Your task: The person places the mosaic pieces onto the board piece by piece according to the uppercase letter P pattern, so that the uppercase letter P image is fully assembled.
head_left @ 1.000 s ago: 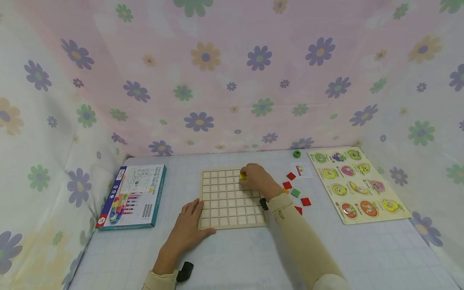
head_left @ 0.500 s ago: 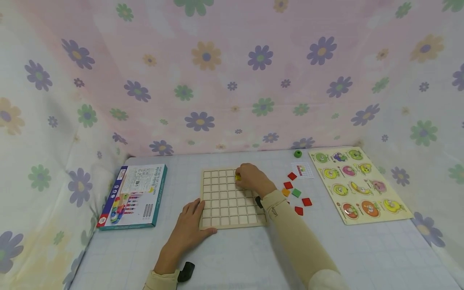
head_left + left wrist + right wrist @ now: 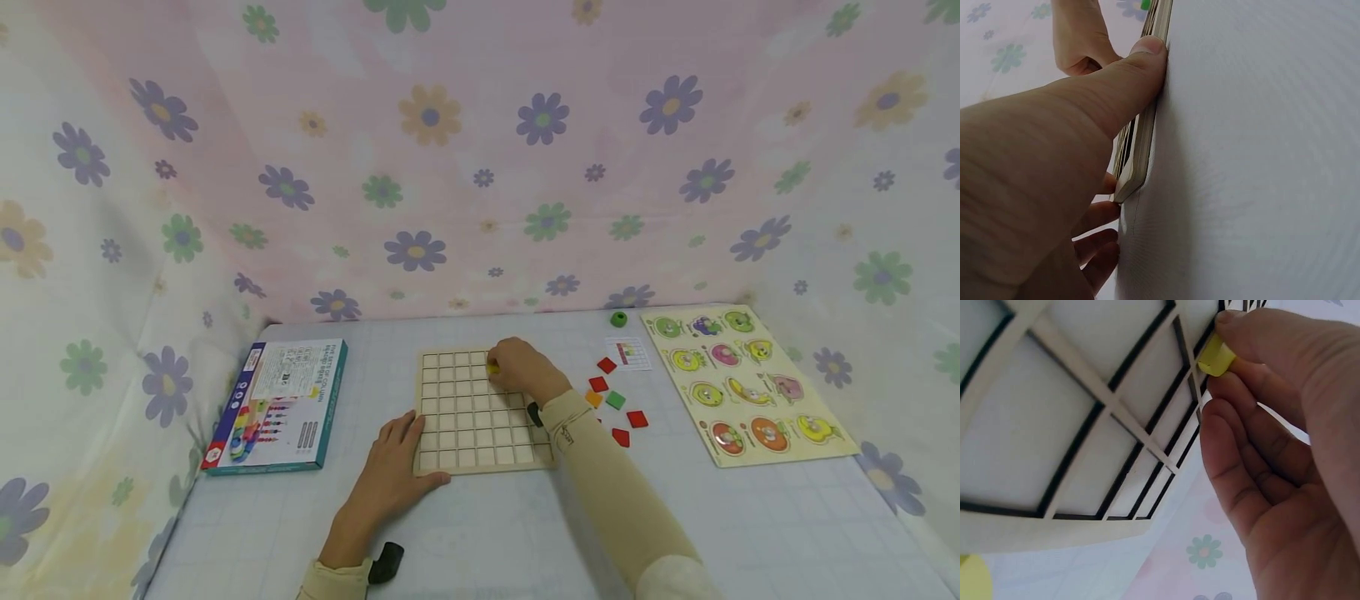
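Partly, the right hand [image 3: 527, 368] covers a pinched yellow piece [image 3: 1217, 357], shape unclear.

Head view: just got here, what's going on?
A person is working on a wooden grid board. The right hand pinches a yellow piece between thumb and fingers at the board's far right part; I can't tell whether it is seated in a square. The left hand rests against the near left corner. Red tiles, an orange tile and a green tile lie loose to the right.
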Motion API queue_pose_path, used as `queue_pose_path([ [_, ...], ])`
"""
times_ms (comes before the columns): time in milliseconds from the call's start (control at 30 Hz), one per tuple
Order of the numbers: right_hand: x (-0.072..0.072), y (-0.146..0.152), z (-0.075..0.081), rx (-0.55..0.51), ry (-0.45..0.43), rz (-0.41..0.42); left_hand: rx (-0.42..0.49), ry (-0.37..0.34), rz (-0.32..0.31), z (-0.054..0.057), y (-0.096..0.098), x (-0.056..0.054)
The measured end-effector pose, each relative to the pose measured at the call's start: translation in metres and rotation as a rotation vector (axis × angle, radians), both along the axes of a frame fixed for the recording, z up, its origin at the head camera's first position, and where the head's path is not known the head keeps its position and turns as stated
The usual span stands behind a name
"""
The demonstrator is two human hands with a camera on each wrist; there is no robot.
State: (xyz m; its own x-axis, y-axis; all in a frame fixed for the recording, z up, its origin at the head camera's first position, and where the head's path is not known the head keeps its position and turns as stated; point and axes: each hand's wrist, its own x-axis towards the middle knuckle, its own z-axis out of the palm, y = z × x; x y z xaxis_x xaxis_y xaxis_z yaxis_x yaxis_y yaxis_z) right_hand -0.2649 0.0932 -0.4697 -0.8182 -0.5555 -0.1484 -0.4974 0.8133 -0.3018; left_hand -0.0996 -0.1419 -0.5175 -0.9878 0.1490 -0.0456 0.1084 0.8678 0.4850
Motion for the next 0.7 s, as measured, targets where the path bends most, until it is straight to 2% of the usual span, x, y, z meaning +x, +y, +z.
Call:
queue_pose_path([
  [267,0.0014,-0.001,0.0037,-0.039,-0.07,-0.043,0.0,0.008,-0.007,-0.0014,-0.0006,0.0001],
  [533,0.0004,-0.0018,0.0013,-0.006,-0.019,-0.044,0.003,0.003,0.0,0.0002,0.0009,-0.0004],
  [700,0.0016,-0.0015,0.0005,-0.036,0.004,-0.051,-0.005,-0.003,0.005,0.0005,0.0009,-0.0001],
])
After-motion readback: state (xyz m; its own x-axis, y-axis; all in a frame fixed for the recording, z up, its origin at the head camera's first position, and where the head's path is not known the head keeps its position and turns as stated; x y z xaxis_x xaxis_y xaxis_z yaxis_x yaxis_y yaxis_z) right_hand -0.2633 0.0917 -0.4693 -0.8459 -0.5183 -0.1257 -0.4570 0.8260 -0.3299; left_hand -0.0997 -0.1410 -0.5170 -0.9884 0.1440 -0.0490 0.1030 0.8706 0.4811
